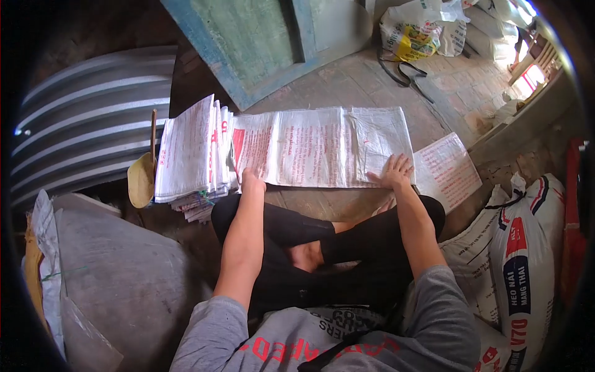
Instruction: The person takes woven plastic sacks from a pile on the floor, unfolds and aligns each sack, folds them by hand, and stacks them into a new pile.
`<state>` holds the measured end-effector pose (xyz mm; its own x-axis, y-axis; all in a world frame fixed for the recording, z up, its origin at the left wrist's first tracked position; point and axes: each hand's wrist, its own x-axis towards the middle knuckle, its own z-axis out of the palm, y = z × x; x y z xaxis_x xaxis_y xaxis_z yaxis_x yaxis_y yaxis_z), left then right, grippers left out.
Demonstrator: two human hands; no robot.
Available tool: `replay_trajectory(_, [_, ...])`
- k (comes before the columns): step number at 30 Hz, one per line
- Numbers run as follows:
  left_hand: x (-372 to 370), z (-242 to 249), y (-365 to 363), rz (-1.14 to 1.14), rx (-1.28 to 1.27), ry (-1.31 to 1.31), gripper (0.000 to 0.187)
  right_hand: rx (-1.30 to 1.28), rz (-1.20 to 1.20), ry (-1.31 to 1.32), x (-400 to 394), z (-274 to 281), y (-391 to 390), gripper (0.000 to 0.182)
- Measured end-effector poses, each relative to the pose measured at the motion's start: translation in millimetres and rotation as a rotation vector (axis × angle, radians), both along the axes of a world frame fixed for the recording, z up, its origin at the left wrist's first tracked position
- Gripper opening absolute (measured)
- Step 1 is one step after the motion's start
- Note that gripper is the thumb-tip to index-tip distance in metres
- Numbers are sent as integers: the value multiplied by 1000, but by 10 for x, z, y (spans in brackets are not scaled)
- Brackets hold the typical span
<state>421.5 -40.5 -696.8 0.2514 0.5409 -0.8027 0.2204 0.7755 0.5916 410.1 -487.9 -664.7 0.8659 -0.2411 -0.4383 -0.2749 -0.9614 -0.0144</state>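
Note:
A white woven plastic sack (313, 149) with red print lies spread as a long, creased strip on the floor in front of my crossed legs. At its near left part, my left hand (253, 181) is closed on the edge, its fingers partly hidden. My right hand (393, 172) rests on the sack's right end, where a layer is folded over, with its fingers spread flat. Just left of the strip stands a pile of folded sacks (186, 152), beside my left hand. Another printed sack (449, 170) lies flat to the right, partly beneath the strip.
A wooden-handled scoop (141, 180) leans by the pile. Corrugated metal sheet (93, 118) lies at the left, and a blue-green wooden panel (260, 49) stands beyond. Filled feed sacks (527, 248) crowd the right side. A bag (412, 34) and black strap (406, 77) lie farther back.

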Motion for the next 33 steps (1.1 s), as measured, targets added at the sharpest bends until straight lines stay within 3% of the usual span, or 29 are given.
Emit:
replay_trajectory(3, [95, -176, 44, -32, -76, -381, 43, -16, 29, 32, -32, 72, -5, 134])
replay_trajectory(6, [-19, 283, -293, -143, 207, -227, 37, -5, 5, 21, -5, 2, -31, 140])
replay_trajectory(7, [-2, 120, -300, -194, 451, -386, 38, -1, -1, 18, 4, -7, -32, 141])
replay_trajectory(8, [-123, 406, -551, -221, 829, -433, 36, 5, -8, 15, 14, -20, -41, 142])
replay_trajectory(10, [-216, 554, -663, -515, 1202, -296, 36, 17, -14, 15, -7, -47, -22, 143])
replay_trajectory(11, [-254, 607, -762, -599, 1507, -254, 35, 23, -18, 10, -6, -49, -25, 143])
replay_trajectory(14, [-195, 495, -892, -620, 1763, -553, 33, 33, -29, 12, 23, -60, -33, 144])
replay_trajectory(15, [-258, 645, -983, -690, 1659, -602, 35, 37, -34, 17, 29, -66, -42, 144])
replay_trajectory(18, [-287, 806, -1076, -753, 1856, -736, 36, 47, -37, 33, 28, -19, -37, 145])
replay_trajectory(22, [-336, 764, -1138, -1188, 1567, -763, 42, 56, -35, 68, 38, 37, -37, 143])
replay_trajectory(28, [-420, 497, -1041, -1677, 1574, -364, 38, 101, -9, -75, 126, -111, -10, 135])
replay_trajectory(33, [-391, 343, -941, -1715, 1646, -173, 45, 350, 285, -273, 187, -85, 88, 101])
